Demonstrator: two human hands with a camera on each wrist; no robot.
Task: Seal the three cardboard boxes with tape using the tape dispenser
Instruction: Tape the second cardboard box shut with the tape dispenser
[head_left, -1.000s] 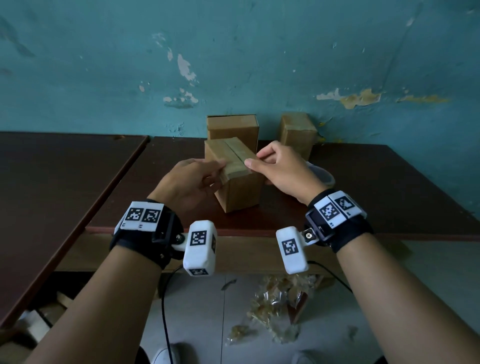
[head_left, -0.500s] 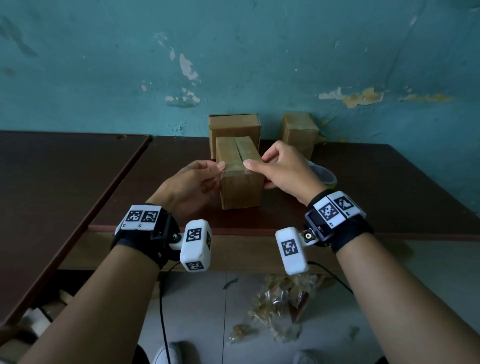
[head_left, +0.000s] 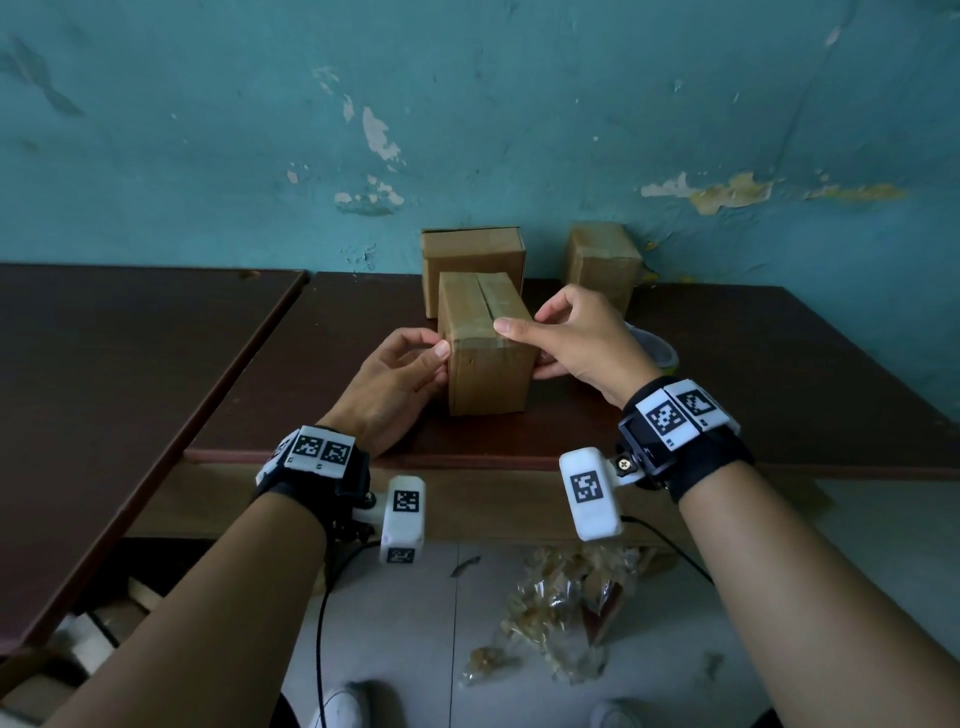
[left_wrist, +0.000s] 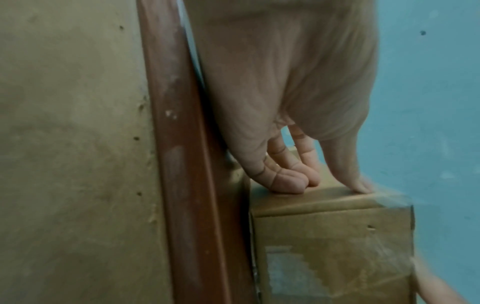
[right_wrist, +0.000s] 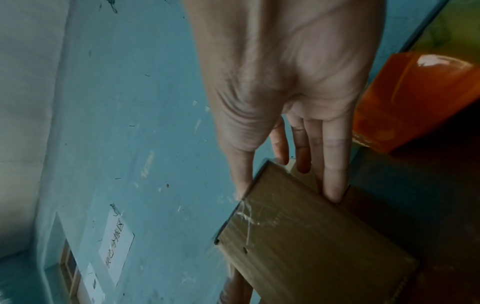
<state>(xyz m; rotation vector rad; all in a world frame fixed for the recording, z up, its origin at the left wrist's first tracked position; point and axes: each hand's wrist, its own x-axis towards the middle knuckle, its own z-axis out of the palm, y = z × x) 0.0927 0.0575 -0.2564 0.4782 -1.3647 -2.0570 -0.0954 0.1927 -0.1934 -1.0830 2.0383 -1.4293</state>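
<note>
Front box (head_left: 485, 358) is standing upright on the dark brown counter (head_left: 727, 364), near its front edge, top flaps closed with a seam running front to back. Clear tape is showing across its top front edge and down the front face.

Left hand (head_left: 387, 387) is holding the box's left side: thumb at the top left corner, fingers (left_wrist: 285, 181) curling against the side face, pressed together. Right hand (head_left: 576, 338) is gripping from the right: index finger lying across the top front edge, thumb against the right face; the other fingers (right_wrist: 335, 181) are lying fairly straight and close together along the box.

Two more boxes are sitting at the back by the wall: one (head_left: 472, 254) directly behind the front box, one (head_left: 602, 260) to the right, apart from it. A tape roll (head_left: 657, 351) is partly showing behind the right hand; its details are hard to tell.

Counter surface is smooth, dark, with a reddish front edge (left_wrist: 182, 144). A second dark counter (head_left: 130, 338) is adjoining on the left at an angle. Wall (head_left: 467, 104) is teal, paint peeling in pale and yellowish patches. Floor (head_left: 415, 649) below is pale tile, with crumpled clear tape scraps (head_left: 561, 613) lying on it. An orange object (right_wrist: 415, 98) is showing in the right wrist view.
</note>
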